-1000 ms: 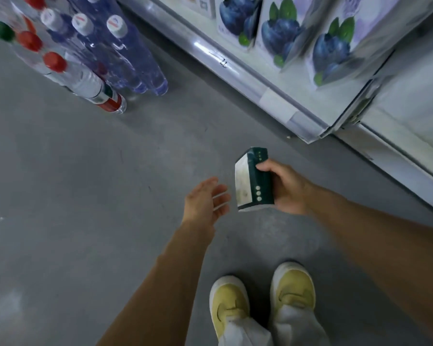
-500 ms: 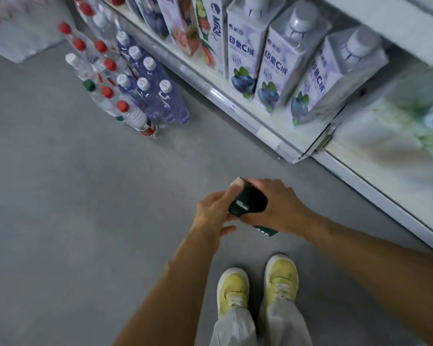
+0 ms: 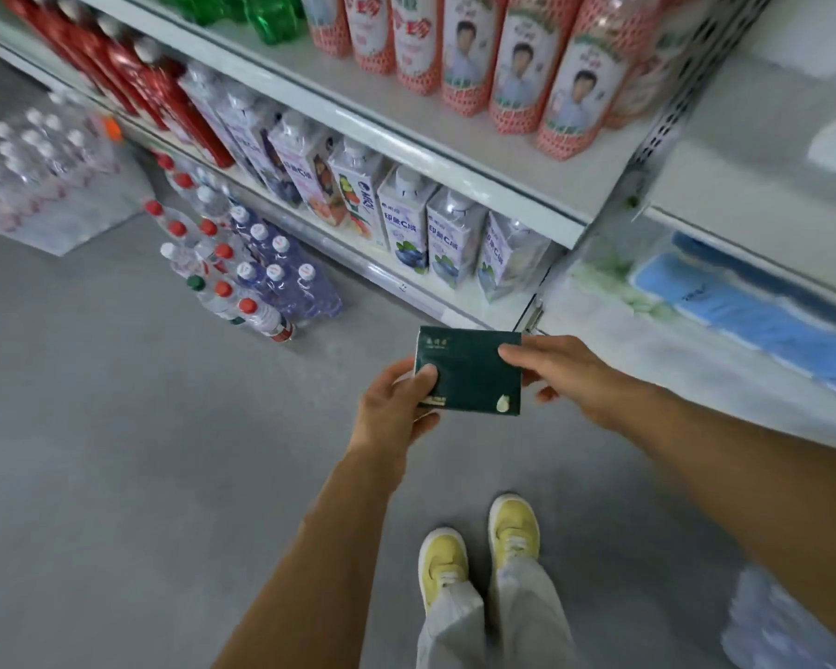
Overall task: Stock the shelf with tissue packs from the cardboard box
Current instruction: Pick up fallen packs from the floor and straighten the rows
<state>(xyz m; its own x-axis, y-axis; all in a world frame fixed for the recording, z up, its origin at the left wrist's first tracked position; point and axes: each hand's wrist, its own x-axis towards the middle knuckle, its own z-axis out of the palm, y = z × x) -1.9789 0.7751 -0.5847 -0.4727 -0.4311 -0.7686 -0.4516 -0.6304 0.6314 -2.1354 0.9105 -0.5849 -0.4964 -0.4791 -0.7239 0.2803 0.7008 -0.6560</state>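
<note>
A person holds a dark green tissue pack (image 3: 469, 374) level above the grey floor, left hand (image 3: 397, 408) and right hand (image 3: 565, 379) each pinching one end. Juice cartons (image 3: 447, 243) line the bottom shelf (image 3: 377, 272); shrink-wrapped water bottles (image 3: 261, 277) stand beside it.

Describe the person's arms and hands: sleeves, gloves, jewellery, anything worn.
Both arms are bare from the picture's lower edge to the fingers: no sleeve shows on the left forearm or the right forearm. The left hand and right hand wear no gloves, and no watch, ring or bracelet is visible on either.
</note>
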